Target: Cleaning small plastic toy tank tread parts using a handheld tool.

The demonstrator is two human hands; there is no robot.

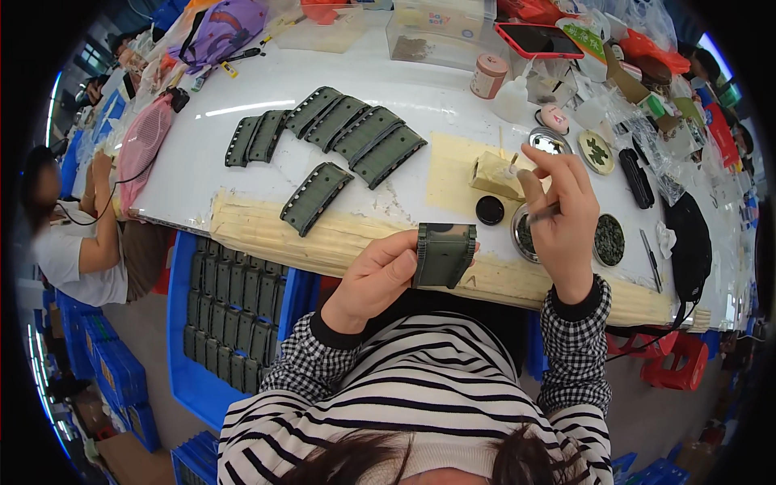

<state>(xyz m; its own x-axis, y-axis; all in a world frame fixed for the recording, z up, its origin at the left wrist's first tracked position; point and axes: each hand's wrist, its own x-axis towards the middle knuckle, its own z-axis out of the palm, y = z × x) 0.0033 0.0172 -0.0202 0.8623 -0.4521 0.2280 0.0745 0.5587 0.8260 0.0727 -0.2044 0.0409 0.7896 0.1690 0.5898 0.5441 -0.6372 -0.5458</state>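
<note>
My left hand (373,279) holds a curved dark-green plastic part (446,252) with ridged sides and a dark patch at its upper edge, just in front of the table edge. My right hand (567,214) is raised over the round tins, fingers bent around a thin dark stick-like tool (543,213) whose exact kind I cannot make out. Partly hidden by that hand is a tin of dark green stuff (524,234); a second such tin (609,240) sits to its right. A round black lid (489,210) lies to the left, below a yellowish block (495,176) with sticks in it.
Several similar green parts (356,133) lie on the white table (234,186), more in a blue crate (179,323) at lower left. Yellowish tape covers the front edge. A phone (539,40), pink jar (489,75) and black pouch (687,250) stand around. Another person (89,250) sits at left.
</note>
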